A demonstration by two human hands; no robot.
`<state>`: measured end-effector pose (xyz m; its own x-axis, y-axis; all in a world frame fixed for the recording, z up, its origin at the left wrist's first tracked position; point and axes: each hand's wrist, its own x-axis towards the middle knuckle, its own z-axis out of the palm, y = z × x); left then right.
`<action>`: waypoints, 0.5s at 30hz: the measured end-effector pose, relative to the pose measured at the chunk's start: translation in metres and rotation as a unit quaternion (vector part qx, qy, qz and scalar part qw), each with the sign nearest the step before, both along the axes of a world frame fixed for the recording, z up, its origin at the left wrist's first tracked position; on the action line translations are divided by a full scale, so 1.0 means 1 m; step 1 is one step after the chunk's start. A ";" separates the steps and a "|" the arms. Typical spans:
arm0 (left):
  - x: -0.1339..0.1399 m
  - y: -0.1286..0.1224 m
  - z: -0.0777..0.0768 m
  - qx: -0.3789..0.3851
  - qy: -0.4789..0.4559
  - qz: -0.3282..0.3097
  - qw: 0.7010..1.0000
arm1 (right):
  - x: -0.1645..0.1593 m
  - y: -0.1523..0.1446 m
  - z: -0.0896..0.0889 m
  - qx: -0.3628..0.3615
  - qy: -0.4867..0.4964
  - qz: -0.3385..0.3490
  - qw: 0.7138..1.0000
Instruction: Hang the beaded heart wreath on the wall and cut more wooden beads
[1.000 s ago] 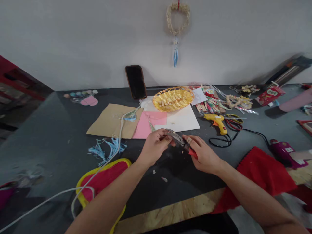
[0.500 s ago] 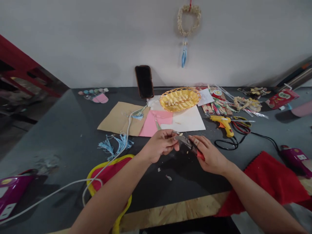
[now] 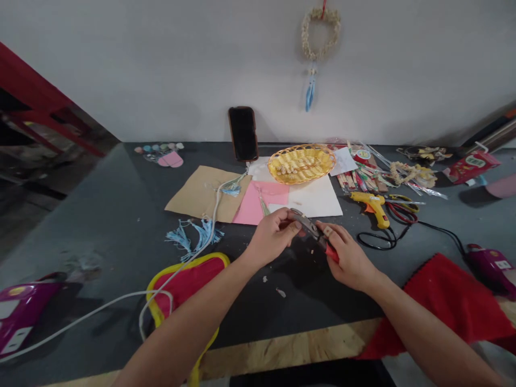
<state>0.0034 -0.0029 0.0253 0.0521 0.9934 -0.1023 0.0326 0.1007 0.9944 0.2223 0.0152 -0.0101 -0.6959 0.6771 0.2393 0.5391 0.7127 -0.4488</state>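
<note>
The right hand (image 3: pixel 351 259) wears a pale finger band (image 3: pixel 328 231).

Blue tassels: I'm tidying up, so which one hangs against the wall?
The blue tassel beneath the wreath; the others lie on the table and brown paper.

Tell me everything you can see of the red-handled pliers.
The pliers have a grey, metal-looking head and red grips, perhaps plastic. They slant above the dark tabletop, the head pointing up and left in the picture. The right hand holds the grips and hides much of them. The left hand is at the head end; whether it touches the metal, and how far the jaws are open, is too small to tell.
</note>
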 end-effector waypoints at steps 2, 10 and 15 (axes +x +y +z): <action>0.001 -0.002 -0.001 0.054 0.081 0.025 0.995 | 0.001 0.000 -0.001 0.005 -0.011 -0.003 1.000; -0.001 -0.004 0.007 0.067 0.084 0.004 0.994 | 0.003 0.001 0.001 -0.003 -0.033 0.029 0.999; -0.006 -0.003 0.012 -0.024 -0.013 -0.048 0.998 | 0.005 0.003 0.003 0.008 -0.019 0.053 0.998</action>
<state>-0.0024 -0.0058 0.0374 0.1495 0.9777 -0.1472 0.0191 0.1460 0.9891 0.2270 0.0180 -0.0071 -0.7726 0.5950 0.2214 0.4767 0.7740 -0.4167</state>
